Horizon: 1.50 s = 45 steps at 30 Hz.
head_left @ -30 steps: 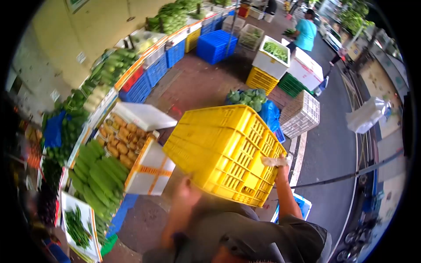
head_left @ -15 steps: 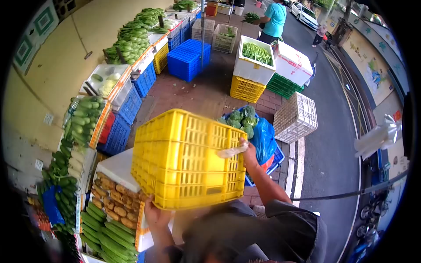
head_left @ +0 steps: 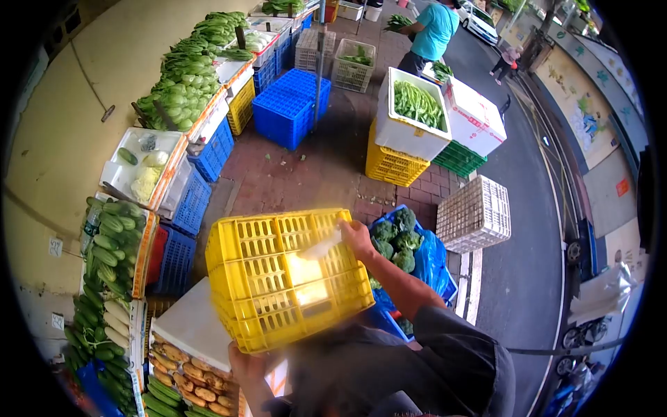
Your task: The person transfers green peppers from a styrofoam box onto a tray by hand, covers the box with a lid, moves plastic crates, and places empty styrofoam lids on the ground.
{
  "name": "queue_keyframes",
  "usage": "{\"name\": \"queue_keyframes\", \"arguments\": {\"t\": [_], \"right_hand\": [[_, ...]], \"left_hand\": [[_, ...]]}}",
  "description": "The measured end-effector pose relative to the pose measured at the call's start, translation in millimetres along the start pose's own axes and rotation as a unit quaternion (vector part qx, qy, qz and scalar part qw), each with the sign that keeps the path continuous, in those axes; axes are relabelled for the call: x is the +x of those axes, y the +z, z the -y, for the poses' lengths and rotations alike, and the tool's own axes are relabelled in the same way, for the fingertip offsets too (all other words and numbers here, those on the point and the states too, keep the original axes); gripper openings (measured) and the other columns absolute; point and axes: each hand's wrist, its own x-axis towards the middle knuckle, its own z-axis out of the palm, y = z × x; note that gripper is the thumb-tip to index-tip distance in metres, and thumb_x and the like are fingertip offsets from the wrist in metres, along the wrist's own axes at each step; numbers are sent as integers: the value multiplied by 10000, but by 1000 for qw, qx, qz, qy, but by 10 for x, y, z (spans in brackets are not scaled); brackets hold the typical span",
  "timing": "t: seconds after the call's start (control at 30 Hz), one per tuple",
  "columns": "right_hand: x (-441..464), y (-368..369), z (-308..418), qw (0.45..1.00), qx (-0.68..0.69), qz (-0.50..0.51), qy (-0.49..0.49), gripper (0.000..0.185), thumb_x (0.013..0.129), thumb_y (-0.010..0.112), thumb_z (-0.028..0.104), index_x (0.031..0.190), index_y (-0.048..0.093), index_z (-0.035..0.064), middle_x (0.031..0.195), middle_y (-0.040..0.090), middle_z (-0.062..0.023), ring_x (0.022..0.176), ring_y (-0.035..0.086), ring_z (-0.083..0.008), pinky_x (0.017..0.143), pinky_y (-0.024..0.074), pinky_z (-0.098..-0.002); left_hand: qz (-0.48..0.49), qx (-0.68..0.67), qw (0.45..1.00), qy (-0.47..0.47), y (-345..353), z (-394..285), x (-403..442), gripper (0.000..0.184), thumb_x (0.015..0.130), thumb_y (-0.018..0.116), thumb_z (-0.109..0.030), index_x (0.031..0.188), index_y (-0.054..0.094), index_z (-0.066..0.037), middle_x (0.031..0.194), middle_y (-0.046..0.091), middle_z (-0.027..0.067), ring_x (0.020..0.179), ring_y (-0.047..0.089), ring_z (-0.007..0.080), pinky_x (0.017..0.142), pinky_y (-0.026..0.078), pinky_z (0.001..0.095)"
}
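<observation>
yellow crate [head_left: 278, 288]: held up in front of the body, tilted, slotted face toward the camera, seen between the potatoes [head_left: 198, 387] and the broccoli [head_left: 406, 241].
right hand [head_left: 356, 238]: curled round the crate's upper right edge, a pale strip [head_left: 321, 249] beside its fingers.
left hand [head_left: 247, 366]: against the lower left edge; fingers partly hidden, so how far they close can't be made out.
handling: probably best with both hands firm at these opposite edges, crate close in, turned slowly.
clearance: a white panel [head_left: 196, 325] lies near the lower corner; a wide swing could catch it.
</observation>
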Motion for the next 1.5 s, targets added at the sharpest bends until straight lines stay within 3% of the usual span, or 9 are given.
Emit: {"name": "queue_keyframes", "arguments": {"t": [0.23,0.33,0.37,0.43,0.7,0.87,0.93,1.17,1.5], "right_hand": [[1424,628,109,977,-164,-57,-123,415,886,622,414,993,632,13,887,681,-172,828,657,-311,747,497,-411],[1901,776,215,932,-342,-30,-115,328,890,660,389,1009,658,84,886,683,-140,808,658,-279,704,506,-377],[1875,838,606,944,-320,-42,-64,310,893,654,395,996,667,103,889,675,-134,805,655,-267,702,504,-367],[2566,962,-122,946,-275,15,-174,315,931,623,360,1047,640,67,930,681,-127,835,661,-245,727,505,-356],[3040,1852,954,936,-262,23,-234,544,835,714,413,1169,605,-2,993,702,-193,907,681,-290,791,520,-358],[3258,2234,1142,944,-59,206,-253,553,881,669,302,1280,514,-49,1064,658,-154,958,617,-197,828,496,-302],[3379,2424,892,927,25,235,-290,569,901,653,270,1338,465,-42,1146,625,-138,1014,583,-188,861,481,-294],[3891,3210,-1269,942,164,244,163,915,905,335,742,1552,133,126,1559,279,-168,1409,307,-335,1052,286,-532],[3630,3482,-2153,948,-305,14,93,827,882,565,571,1360,417,-87,1300,523,-317,1218,513,-418,1012,419,-440]], "left_hand": [[-78,-21,994,-70,34,-219,1811,417,987,335,-204,1295,524,4,1274,595,190,1141,595,333,993,475,512],[8,302,953,20,-121,-70,2226,356,997,382,-180,1263,544,-7,1200,627,149,1045,621,278,921,509,416],[-13,-16,999,-43,-201,-26,2500,328,983,419,-159,1233,557,1,1111,660,135,940,657,233,844,545,349],[-54,-8,998,-41,-146,37,2637,239,942,515,-159,1122,614,-37,907,678,66,583,572,124,496,450,242],[-115,-42,989,-83,264,211,3007,100,899,574,-125,936,648,-71,699,612,8,445,439,81,408,323,218],[-142,142,980,-9,-542,633,3518,317,961,539,-242,1240,572,-96,1106,672,72,851,660,176,651,501,308],[-285,274,914,-90,-668,532,3746,488,985,458,-437,1418,419,-215,1453,461,42,1361,394,277,1054,291,577],[-242,106,964,41,-1118,342,5132,762,955,412,-627,1533,210,-174,1583,256,56,1439,241,293,1087,218,537],[-284,245,927,11,-1099,166,5552,868,913,502,-633,1529,203,-101,1559,269,163,1421,268,364,1119,210,552]]}}
